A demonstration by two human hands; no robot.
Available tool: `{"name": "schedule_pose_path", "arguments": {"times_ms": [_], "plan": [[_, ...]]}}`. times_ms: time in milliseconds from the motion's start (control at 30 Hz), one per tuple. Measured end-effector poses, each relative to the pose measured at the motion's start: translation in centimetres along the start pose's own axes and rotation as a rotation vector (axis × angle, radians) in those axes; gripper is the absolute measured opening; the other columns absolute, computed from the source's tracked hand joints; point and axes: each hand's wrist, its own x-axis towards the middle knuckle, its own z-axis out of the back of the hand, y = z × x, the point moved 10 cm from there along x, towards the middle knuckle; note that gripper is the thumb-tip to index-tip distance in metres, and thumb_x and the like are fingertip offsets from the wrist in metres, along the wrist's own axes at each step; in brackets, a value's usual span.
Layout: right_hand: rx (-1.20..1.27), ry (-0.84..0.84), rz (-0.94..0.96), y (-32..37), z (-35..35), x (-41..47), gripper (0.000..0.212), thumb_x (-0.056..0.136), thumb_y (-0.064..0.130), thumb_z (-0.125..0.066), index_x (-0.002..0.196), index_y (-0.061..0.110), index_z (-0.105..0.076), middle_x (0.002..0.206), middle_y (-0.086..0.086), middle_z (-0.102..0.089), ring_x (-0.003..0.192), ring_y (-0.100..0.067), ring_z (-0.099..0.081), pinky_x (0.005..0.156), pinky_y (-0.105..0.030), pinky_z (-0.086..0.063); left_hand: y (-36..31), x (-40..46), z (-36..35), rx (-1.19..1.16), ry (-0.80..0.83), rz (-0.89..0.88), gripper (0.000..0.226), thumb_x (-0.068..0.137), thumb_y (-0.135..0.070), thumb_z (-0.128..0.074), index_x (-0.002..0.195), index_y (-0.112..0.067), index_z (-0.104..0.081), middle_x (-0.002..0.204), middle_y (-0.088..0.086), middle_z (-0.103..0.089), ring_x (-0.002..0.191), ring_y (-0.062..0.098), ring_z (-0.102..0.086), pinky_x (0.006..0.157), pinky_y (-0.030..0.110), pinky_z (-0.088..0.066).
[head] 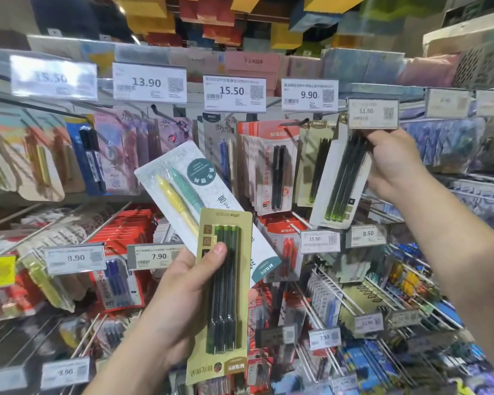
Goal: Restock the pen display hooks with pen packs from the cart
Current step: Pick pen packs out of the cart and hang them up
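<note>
My left hand (180, 297) grips two pen packs low in the middle of the view: an olive-gold pack of dark green pens (223, 297), held upside down in front, and behind it a white pack with a yellow and a teal pen (183, 181), slanting up to the left. My right hand (394, 163) pinches the top of another pack of dark green pens (341, 181) up at the hook under the 11.50 price tag (372, 113). That pack hangs tilted in front of matching packs (314, 163) on the neighbouring hook.
Rows of wire hooks carry pen packs across the whole display, each with a price tag at its tip, such as 9.90 (309, 94) and 15.50 (234, 92). Red M&G packs (268, 166) hang left of the green ones. Boxes fill the shelf above. Long bare hook ends (340, 295) stick out lower right.
</note>
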Motion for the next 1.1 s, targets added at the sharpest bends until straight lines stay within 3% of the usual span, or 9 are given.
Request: {"name": "schedule_pose_path", "arguments": {"times_ms": [133, 200, 300, 400, 500, 667, 867, 967, 1100], "plan": [[0.02, -0.017, -0.05, -0.8, 0.2, 0.6, 0.034, 0.098, 0.0, -0.055, 0.13, 0.005, -0.066, 0.12, -0.011, -0.075, 0.112, -0.028, -0.071, 0.099, -0.05, -0.057, 0.0, 0.1, 0.2, 0.01, 0.001, 0.009, 0.052, 0.081, -0.031, -0.071, 0.127, -0.009, -0.059, 0.103, 0.028, -0.075, 0.079, 0.048, -0.072, 0.059, 0.049, -0.064], [-0.006, -0.016, -0.049, -1.1, -0.3, 1.1, 0.03, 0.098, 0.003, -0.06, 0.126, 0.01, -0.069, 0.112, 0.0, -0.077, 0.109, -0.018, -0.071, 0.098, -0.038, -0.055, -0.2, 0.2, 0.3, -0.006, -0.004, 0.003, 0.044, 0.08, -0.028, -0.069, 0.12, -0.01, -0.063, 0.101, 0.027, -0.075, 0.08, 0.046, -0.071, 0.056, 0.048, -0.064], [-0.062, -0.041, -0.082, -2.3, -0.9, 2.5, 0.028, 0.097, 0.02, -0.066, 0.125, 0.02, -0.069, 0.098, 0.01, -0.076, 0.093, -0.012, -0.065, 0.074, -0.027, -0.052, -0.6, 0.2, 0.7, -0.018, -0.021, -0.003, 0.035, 0.082, -0.025, -0.068, 0.114, -0.012, -0.066, 0.1, 0.026, -0.076, 0.075, 0.044, -0.071, 0.055, 0.048, -0.064], [-0.116, -0.027, -0.126, -3.1, -2.1, 3.0, 0.023, 0.101, 0.029, -0.059, 0.121, 0.023, -0.067, 0.111, 0.006, -0.072, 0.106, -0.015, -0.066, 0.086, -0.031, -0.055, -0.9, 0.3, 1.2, -0.024, -0.03, -0.008, 0.036, 0.082, -0.024, -0.068, 0.116, -0.012, -0.067, 0.1, 0.027, -0.075, 0.076, 0.043, -0.071, 0.054, 0.045, -0.063], [-0.118, -0.045, -0.21, -4.3, -2.6, 3.4, 0.015, 0.107, 0.027, -0.053, 0.095, 0.024, -0.063, 0.103, 0.006, -0.069, 0.088, -0.01, -0.064, 0.064, -0.023, -0.051, -1.0, 0.3, 1.8, -0.018, -0.034, -0.008, 0.037, 0.082, -0.024, -0.069, 0.117, -0.011, -0.067, 0.099, 0.026, -0.075, 0.075, 0.041, -0.071, 0.063, 0.052, -0.065], [-0.173, -0.091, -0.218, -5.0, -3.0, 3.4, 0.025, 0.11, 0.027, -0.044, 0.087, 0.022, -0.053, 0.088, 0.003, -0.058, 0.075, -0.009, -0.059, 0.051, -0.017, -0.049, -1.3, 0.4, 2.8, 0.001, -0.055, -0.016, 0.038, 0.083, -0.023, -0.069, 0.118, -0.011, -0.067, 0.099, 0.025, -0.076, 0.073, 0.038, -0.07, 0.075, 0.063, -0.058], [-0.306, -0.18, -0.175, -5.0, -2.2, 2.9, 0.038, 0.097, 0.051, -0.058, 0.113, 0.016, -0.061, 0.114, -0.004, -0.063, 0.106, -0.021, -0.062, 0.082, -0.027, -0.053, -1.6, 0.3, 3.6, 0.035, -0.063, -0.002, 0.043, 0.08, -0.027, -0.071, 0.12, -0.01, -0.065, 0.098, 0.024, -0.075, 0.075, 0.039, -0.07, 0.08, 0.067, -0.057], [-0.346, -0.233, -0.094, -3.9, -1.9, 1.4, 0.014, 0.104, 0.035, -0.052, 0.112, 0.023, -0.05, 0.107, 0.002, -0.056, 0.102, -0.017, -0.053, 0.085, -0.026, -0.048, -1.6, 0.2, 3.5, 0.035, -0.051, 0.009, 0.041, 0.082, -0.027, -0.071, 0.119, -0.01, -0.065, 0.099, 0.023, -0.075, 0.074, 0.039, -0.071, 0.081, 0.067, -0.057], [-0.537, -0.401, 0.142, -0.9, -0.2, -2.4, 0.032, 0.093, 0.025, -0.058, 0.123, 0.016, -0.053, 0.132, -0.008, -0.053, 0.121, -0.024, -0.051, 0.109, -0.034, -0.041, -1.6, 0.2, 3.3, -0.01, -0.024, 0.019, 0.038, 0.088, -0.024, -0.068, 0.122, -0.008, -0.063, 0.101, 0.024, -0.076, 0.077, 0.041, -0.074, 0.073, 0.06, -0.062]]}}
